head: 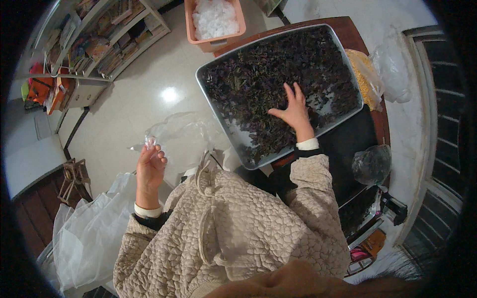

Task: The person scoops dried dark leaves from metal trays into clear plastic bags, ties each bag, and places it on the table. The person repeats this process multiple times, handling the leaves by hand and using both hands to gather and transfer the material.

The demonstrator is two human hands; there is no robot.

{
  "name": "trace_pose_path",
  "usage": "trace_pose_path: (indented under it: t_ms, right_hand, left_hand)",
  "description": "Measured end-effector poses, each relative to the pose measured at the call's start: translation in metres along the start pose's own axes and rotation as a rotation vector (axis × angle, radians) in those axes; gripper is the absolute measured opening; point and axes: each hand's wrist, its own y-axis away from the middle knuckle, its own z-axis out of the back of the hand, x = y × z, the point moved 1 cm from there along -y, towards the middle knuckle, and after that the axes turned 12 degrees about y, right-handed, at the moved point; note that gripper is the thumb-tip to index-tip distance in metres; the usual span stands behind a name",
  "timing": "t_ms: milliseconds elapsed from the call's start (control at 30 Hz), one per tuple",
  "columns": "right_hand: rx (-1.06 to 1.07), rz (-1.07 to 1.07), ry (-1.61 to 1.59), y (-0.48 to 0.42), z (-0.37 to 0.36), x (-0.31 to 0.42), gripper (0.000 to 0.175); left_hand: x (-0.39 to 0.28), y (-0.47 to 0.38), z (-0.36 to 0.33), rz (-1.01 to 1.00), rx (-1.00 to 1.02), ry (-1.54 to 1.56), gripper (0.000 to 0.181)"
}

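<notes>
A large rectangular metal tray (249, 166) filled with dark, dried purple-green leaves (257, 82) lies before me on a dark red wooden table. My right hand (296, 110) is over the leaves near the tray's front right, fingers spread, with nothing seen in it; whether the fingertips touch the leaves I cannot tell. Bare metal shows beside it and in the tray's front left corner. Left of the tray, my left hand (152, 165) pinches the gathered edge of a clear plastic bag (182, 130), which hangs out towards the tray and looks empty.
An orange plastic bin (189, 22) with white fluffy material stands behind the tray. A bag of yellow kernels (363, 74) and clear plastic bags (391, 74) lie at the right. Below is a tied bag of dark material (372, 164). White mesh bags (97, 238) hang lower left; bookshelves (111, 37) stand upper left.
</notes>
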Motion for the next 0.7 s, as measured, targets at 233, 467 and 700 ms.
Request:
trace_pose_path:
  t_ms: [233, 467, 700]
  right_hand:
    - [0.102, 0.039, 0.345, 0.004, -0.014, 0.046, 0.103]
    - [0.121, -0.125, 0.351, -0.022, -0.014, 0.034, 0.085]
    - [0.025, -0.1, 0.347, -0.02, -0.011, 0.01, 0.068]
  left_hand:
    - [0.006, 0.002, 0.0, 0.02, 0.022, 0.026, 0.019]
    - [0.001, 0.01, -0.003, -0.024, 0.0, 0.035, 0.018]
    - [-0.007, 0.02, -0.012, -0.055, 0.036, 0.022, 0.019]
